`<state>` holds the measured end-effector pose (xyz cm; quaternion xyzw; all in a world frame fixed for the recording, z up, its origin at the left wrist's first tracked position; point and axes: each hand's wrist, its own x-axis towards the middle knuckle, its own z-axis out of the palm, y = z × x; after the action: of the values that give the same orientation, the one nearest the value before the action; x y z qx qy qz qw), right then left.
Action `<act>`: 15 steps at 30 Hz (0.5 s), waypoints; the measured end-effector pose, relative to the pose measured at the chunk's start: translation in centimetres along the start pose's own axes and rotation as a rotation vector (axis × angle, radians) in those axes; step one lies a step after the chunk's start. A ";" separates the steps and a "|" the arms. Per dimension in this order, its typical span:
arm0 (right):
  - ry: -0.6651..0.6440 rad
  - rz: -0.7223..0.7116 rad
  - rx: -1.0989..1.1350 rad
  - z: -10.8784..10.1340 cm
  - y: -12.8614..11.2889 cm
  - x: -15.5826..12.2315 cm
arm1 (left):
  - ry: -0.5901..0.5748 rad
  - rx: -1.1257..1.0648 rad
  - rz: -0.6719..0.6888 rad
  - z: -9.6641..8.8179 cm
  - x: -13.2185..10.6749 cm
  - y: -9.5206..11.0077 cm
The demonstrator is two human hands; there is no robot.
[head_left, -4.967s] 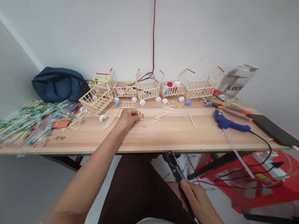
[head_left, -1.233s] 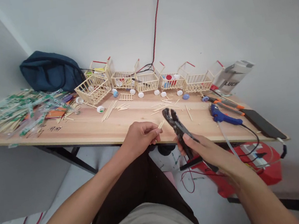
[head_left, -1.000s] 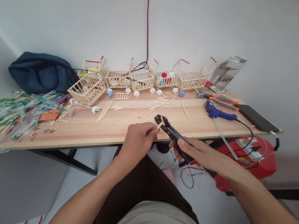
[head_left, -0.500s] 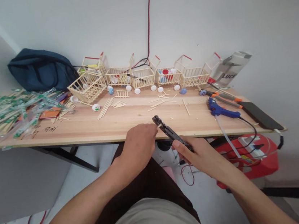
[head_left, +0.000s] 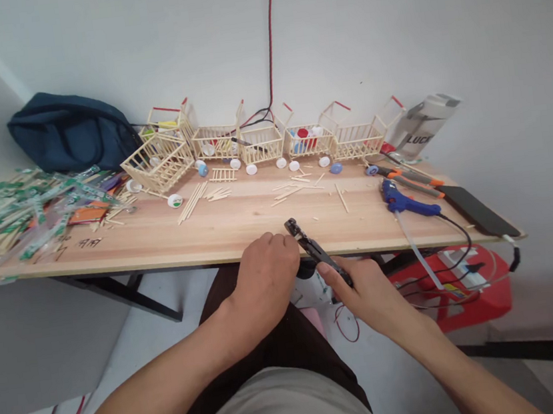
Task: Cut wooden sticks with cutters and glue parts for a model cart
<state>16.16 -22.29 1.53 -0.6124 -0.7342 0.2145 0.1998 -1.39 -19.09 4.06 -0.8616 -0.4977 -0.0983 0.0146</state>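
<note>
The person's right hand point(head_left: 370, 289) gripped a pair of black pliers point(head_left: 318, 250), fingers wrapped round the handles and thumb along the top, with the head pointing up and to the left over the front edge of the wooden table point(head_left: 239, 232). The left hand point(head_left: 272, 275) was just beside that head, back of the hand upward and fingers curled in; what they held, if anything, was hidden, so I could not tell. Farther back on the table lay a neat bunch of thin sticks point(head_left: 192, 202), with a small ladder-shaped frame point(head_left: 223, 174) behind it and scattered stick pieces point(head_left: 287, 193) to the right. A row of little carts point(head_left: 166, 173) built of sticks stood along the wall, with red-tipped handles and round wheels, mostly white. At the left end, a dark blue bag point(head_left: 73, 132) sat behind a heap of sticks in green-printed wrappers point(head_left: 29, 204). Toward the right end were a blue glue gun point(head_left: 410, 207), some orange-handled tools point(head_left: 412, 182), a flat black slab point(head_left: 480, 211) and a leaning box point(head_left: 421, 129) with "LUCK" readable on it.
</note>
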 end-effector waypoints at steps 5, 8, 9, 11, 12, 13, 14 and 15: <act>0.026 0.008 0.004 1.1 1.5 -0.7 | -0.095 -0.003 0.023 0.1 0.5 1.0; 0.064 0.000 0.026 1.9 2.4 -1.0 | -0.127 -0.005 0.031 0.2 0.7 1.4; 0.073 -0.003 0.038 2.1 2.6 -1.0 | -0.132 -0.005 0.035 0.2 0.8 1.5; 0.087 -0.012 0.056 2.4 2.9 -1.1 | -0.132 -0.004 0.045 0.3 0.9 1.6; 0.090 -0.015 0.064 2.6 3.1 -1.2 | -0.130 -0.003 0.052 0.4 0.9 1.7; 0.094 -0.014 0.069 2.7 3.2 -1.2 | -0.130 0.001 0.061 0.4 1.0 1.7; 0.098 -0.009 0.071 2.8 3.4 -1.3 | -0.130 0.005 0.070 0.5 1.0 1.8; 0.103 0.001 0.073 3.0 3.5 -1.3 | -0.131 0.010 0.080 0.6 1.0 1.9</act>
<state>17.54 -23.27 -2.90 -0.6151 -0.7146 0.2093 0.2593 0.81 -19.08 3.74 -0.8852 -0.4635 -0.0387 -0.0099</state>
